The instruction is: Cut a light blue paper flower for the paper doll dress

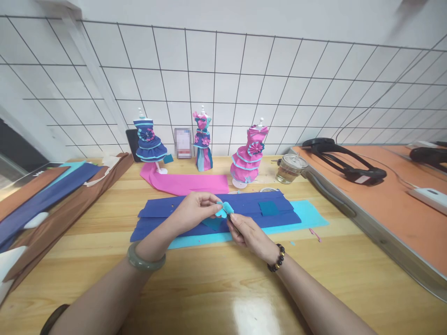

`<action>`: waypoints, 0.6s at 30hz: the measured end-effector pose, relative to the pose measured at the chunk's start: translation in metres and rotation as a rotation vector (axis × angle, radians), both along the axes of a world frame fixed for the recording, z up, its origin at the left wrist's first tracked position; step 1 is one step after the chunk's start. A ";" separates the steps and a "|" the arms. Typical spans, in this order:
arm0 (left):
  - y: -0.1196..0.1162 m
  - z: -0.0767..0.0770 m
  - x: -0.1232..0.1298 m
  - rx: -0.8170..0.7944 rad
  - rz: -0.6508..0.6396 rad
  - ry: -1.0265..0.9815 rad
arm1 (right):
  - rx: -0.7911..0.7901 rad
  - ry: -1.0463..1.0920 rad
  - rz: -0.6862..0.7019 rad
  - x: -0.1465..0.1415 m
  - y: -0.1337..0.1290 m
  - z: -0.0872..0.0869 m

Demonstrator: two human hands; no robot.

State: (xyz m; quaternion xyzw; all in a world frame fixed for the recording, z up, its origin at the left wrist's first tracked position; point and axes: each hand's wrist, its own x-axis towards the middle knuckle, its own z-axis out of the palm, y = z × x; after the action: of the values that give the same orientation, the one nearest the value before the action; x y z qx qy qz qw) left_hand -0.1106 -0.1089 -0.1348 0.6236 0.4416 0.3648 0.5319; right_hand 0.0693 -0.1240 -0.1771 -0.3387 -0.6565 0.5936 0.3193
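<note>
My left hand (pixel 195 211) pinches a small light-blue crepe paper piece (pixel 227 207) with rounded, petal-like edges. Closed around a small dark tool (pixel 229 217), which looks like scissors, is my right hand (pixel 246 231); the fingers hide most of it. The tool's tip meets the lower right of the paper piece. Beneath both hands lies a strip of dark blue crepe paper (pixel 160 219), on top of a light-blue strip (pixel 309 214). One teal paper square (pixel 268 208) rests on the dark blue strip, and another teal piece (pixel 211 224) is partly covered under my left hand.
Behind the strips stand three mini dress forms in paper dresses: blue (pixel 151 144), mixed (pixel 203 144) and pink (pixel 248 158). A pink strip (pixel 188 183) lies before them. A lidded glass cup (pixel 291 168) is at right, near an orange mat (pixel 391 204). Brown paper (pixel 70 211) lies left.
</note>
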 end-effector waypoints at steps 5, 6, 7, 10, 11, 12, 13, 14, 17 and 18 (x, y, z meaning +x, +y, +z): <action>0.001 -0.001 0.000 0.041 0.004 0.016 | 0.029 -0.016 -0.003 0.000 0.000 -0.001; 0.001 -0.001 0.000 0.049 0.007 0.021 | 0.035 -0.019 -0.003 0.000 0.000 -0.001; 0.001 -0.001 0.000 0.055 0.010 0.027 | 0.037 -0.022 -0.002 0.000 0.000 -0.001; 0.000 0.001 0.000 0.061 0.018 0.045 | 0.047 -0.035 -0.001 0.000 0.000 -0.001; 0.000 0.001 0.001 0.060 0.021 0.051 | 0.050 -0.041 -0.001 0.000 0.000 -0.001; 0.000 0.001 0.001 0.060 0.023 0.055 | 0.051 -0.047 -0.001 0.000 0.001 -0.001; 0.000 0.002 0.001 0.060 0.020 0.059 | 0.052 -0.051 -0.002 0.001 0.001 0.000; 0.000 0.002 0.001 0.062 0.015 0.061 | 0.054 -0.055 -0.002 0.001 0.001 0.000; -0.001 0.003 0.001 0.062 0.004 0.062 | 0.059 -0.060 0.001 0.001 0.001 0.000; -0.001 0.003 0.001 0.057 0.009 0.061 | 0.056 -0.057 0.002 0.001 0.001 0.001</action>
State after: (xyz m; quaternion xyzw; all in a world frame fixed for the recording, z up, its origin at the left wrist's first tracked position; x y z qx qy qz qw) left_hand -0.1095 -0.1099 -0.1316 0.6475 0.4497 0.3605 0.4986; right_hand 0.0700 -0.1232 -0.1766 -0.3457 -0.6821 0.5653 0.3093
